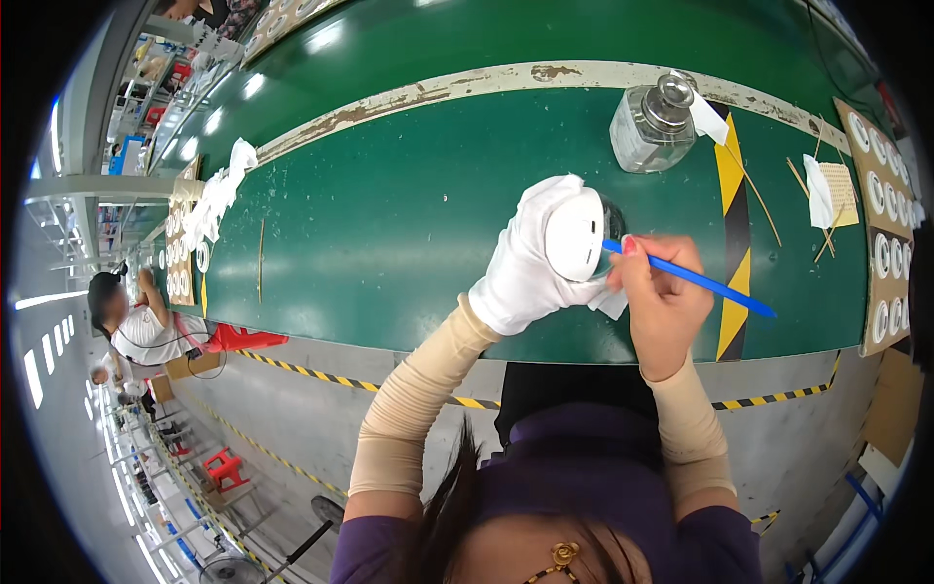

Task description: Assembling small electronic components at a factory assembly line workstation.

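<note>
My left hand, in a white glove, is closed around a round white plastic part with small dark slots in its face. A dark, glossy edge shows on the part's right side. Bare and pinched, my right hand grips a blue pen-like plastic stick. The stick's left tip meets or nearly meets the part's right edge; I cannot tell whether they touch. Some white cloth or tissue shows below the part, between the hands. Both hands are above the green bench, near its front edge.
A clear bottle with a metal pump top stands beyond my hands. Thin wooden sticks and a yellowish pad lie rightward. A board of round white parts borders the right end. White cloths lie far left, near another person.
</note>
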Demonstrator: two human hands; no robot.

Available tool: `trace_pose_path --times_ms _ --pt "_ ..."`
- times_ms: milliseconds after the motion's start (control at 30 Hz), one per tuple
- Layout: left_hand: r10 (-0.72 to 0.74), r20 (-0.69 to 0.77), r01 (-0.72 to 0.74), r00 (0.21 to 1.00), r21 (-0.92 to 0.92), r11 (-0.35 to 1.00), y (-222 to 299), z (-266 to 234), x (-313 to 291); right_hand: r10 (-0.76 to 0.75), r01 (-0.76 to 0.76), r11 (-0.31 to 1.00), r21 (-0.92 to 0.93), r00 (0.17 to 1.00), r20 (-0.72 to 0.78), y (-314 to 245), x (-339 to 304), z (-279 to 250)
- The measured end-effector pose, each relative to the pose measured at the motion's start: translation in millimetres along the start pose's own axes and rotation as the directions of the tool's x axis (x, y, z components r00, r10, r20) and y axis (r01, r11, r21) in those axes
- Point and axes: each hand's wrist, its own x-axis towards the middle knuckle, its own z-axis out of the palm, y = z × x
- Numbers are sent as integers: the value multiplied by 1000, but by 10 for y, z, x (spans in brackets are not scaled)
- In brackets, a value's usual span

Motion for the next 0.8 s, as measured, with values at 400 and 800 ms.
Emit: trace_pose_path --times_ms 400,800 --pt "-19 -44 19 999 -2 1000 -3 24 -47 -106 110 991 -83 993 45 -37 -46 87" --pt "-9 -43 7 999 -39 999 1 35 -21 -104 152 927 -343 983 152 3 188 -64"
